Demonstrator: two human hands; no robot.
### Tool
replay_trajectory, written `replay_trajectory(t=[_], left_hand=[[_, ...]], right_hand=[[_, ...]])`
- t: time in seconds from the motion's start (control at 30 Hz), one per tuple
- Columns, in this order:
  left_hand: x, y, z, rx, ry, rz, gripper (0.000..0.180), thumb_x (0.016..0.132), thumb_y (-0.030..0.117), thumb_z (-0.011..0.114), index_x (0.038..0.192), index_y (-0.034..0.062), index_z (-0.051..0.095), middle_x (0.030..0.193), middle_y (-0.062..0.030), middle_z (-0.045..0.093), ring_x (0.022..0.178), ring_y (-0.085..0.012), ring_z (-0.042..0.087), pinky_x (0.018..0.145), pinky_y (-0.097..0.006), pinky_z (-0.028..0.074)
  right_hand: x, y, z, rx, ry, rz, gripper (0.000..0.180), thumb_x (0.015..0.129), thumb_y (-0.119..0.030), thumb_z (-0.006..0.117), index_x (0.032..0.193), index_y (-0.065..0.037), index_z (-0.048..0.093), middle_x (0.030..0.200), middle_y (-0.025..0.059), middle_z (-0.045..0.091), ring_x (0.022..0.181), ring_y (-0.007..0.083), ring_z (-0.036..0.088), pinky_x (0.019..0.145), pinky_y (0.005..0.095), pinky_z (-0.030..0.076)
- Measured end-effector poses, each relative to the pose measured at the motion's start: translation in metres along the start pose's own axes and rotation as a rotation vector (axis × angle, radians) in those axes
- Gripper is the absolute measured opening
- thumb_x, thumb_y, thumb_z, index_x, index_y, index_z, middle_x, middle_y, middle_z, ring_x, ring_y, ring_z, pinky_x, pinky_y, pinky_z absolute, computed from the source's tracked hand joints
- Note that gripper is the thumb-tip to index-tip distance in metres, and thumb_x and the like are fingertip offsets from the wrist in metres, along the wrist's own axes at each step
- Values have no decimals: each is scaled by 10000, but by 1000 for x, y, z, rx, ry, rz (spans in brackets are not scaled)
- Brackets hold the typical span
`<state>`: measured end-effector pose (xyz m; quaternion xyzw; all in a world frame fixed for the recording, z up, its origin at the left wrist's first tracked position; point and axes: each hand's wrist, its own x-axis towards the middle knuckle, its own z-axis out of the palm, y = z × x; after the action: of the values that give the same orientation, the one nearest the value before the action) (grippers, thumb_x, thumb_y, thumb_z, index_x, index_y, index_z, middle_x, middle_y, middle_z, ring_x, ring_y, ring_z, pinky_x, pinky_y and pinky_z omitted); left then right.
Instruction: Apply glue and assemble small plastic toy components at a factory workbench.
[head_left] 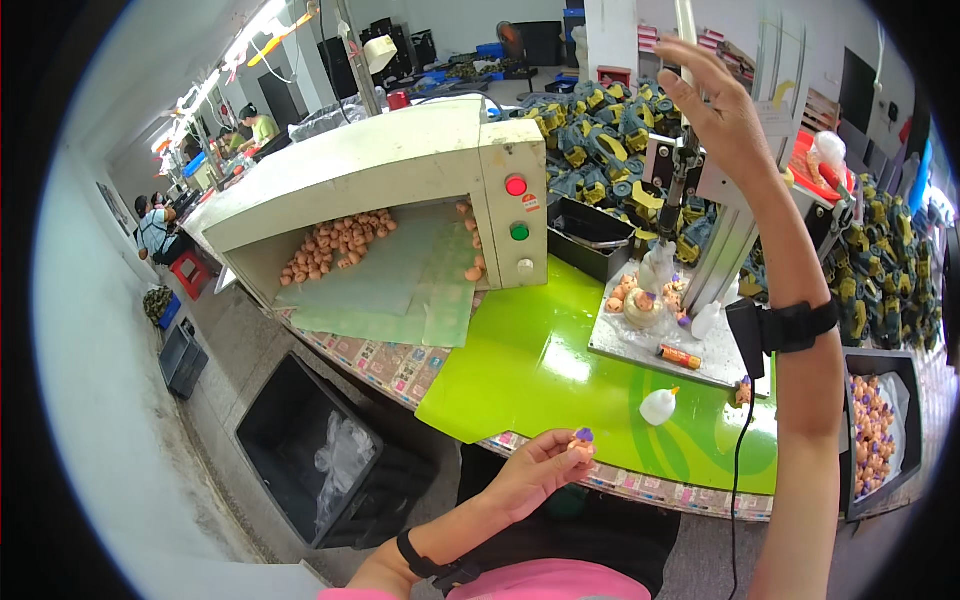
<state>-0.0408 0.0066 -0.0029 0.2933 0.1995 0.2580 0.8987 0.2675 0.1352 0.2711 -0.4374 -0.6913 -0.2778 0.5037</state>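
My left hand (530,474) pinches a small doll head (582,450) between thumb and fingertips, just off the near table edge. The head is peach-coloured with a purple top. My right hand (715,115) is raised beside the upper part of a bench press (722,255), fingers stretched out; I see nothing held in it. Under the press spindle (672,195), a pale round holder (641,308) stands on the metal base plate (610,335), with several doll heads around it. An orange-red tube (679,356) lies on the plate's front part.
A white bottle (658,406) stands on the green mat (540,370). Left is a cream tunnel machine (370,165) with many peach heads (340,243) inside. A black bin (300,440) stands on the floor; a tray of purple-topped heads (872,430) sits right. Yellow-and-grey toy parts (600,140) are piled behind.
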Motion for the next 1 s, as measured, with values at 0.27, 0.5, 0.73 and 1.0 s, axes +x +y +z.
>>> replay_trajectory(t=[0.27, 0.5, 0.73, 1.0], left_hand=[[-25, 39, -48, 23, 153, 166, 204, 926, 40, 572, 1127, 79, 585, 1090, -83, 604, 991, -178, 619, 901, -305, 507], [9, 53, -28, 89, 81, 159, 198, 924, 40, 577, 1120, 69, 586, 1089, -88, 608, 1000, -177, 619, 905, -302, 508], [36, 69, -19, 190, 39, 205, 198, 930, 54, 575, 1127, 62, 582, 1076, -71, 610, 992, -175, 618, 903, -291, 508], [79, 108, -16, 387, 96, 158, 237, 937, 148, 597, 1149, 42, 582, 1040, -24, 633, 941, -114, 610, 839, -263, 507]], right_hand=[[-135, -48, -13, -98, -445, 545, 150, 830, -141, 637, 904, -19, 682, 878, 165, 675, 813, 323, 639, 786, 370, 493], [-252, -17, 34, -198, -506, 351, 215, 810, -145, 644, 999, -41, 654, 984, 129, 662, 954, 318, 595, 800, 415, 496], [-229, -42, -15, 61, -370, 399, 241, 773, 60, 602, 974, -54, 671, 984, 93, 677, 880, 267, 613, 740, 351, 510], [-353, 11, -345, -1050, 61, 827, 317, 839, 15, 544, 1146, 1, 624, 1068, 160, 628, 982, 314, 605, 819, 396, 481]])
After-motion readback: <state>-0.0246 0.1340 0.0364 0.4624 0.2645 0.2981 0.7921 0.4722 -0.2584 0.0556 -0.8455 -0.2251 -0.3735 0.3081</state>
